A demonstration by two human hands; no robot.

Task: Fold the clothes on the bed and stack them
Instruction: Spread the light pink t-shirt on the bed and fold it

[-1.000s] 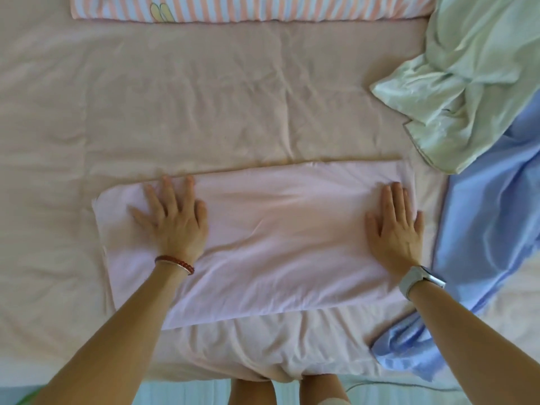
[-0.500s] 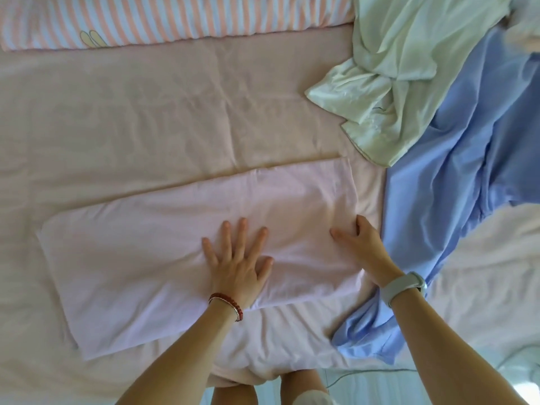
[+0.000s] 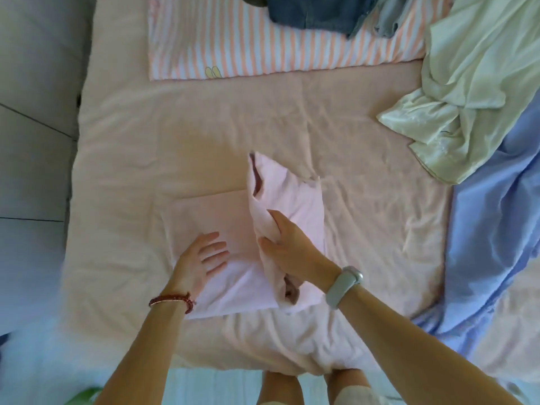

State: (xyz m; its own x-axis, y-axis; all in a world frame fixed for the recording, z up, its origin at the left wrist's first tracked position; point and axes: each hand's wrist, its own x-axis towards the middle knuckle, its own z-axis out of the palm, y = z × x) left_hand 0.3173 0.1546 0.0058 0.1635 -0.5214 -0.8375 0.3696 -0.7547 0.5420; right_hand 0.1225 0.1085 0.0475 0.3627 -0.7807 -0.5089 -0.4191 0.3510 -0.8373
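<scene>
A pale pink garment (image 3: 222,217) lies folded on the bed (image 3: 204,127) in front of me. My right hand (image 3: 287,244) grips its right part, which is lifted and bunched, swinging over toward the left half. My left hand (image 3: 201,258) hovers palm-up with spread fingers over the flat left half. A pale green garment (image 3: 467,92) and a blue garment (image 3: 491,244) lie crumpled at the right side of the bed.
A striped pillow (image 3: 248,51) lies at the head of the bed with dark blue denim clothes (image 3: 318,10) on it. A grey wall or headboard panel (image 3: 32,112) runs along the left. The pink sheet stretches wide around the folded garment.
The right hand has taken hold of the garment's right end and lifted it leftward over the middle. The left hand has come off the cloth and turned palm-up. The camera has pulled back.
</scene>
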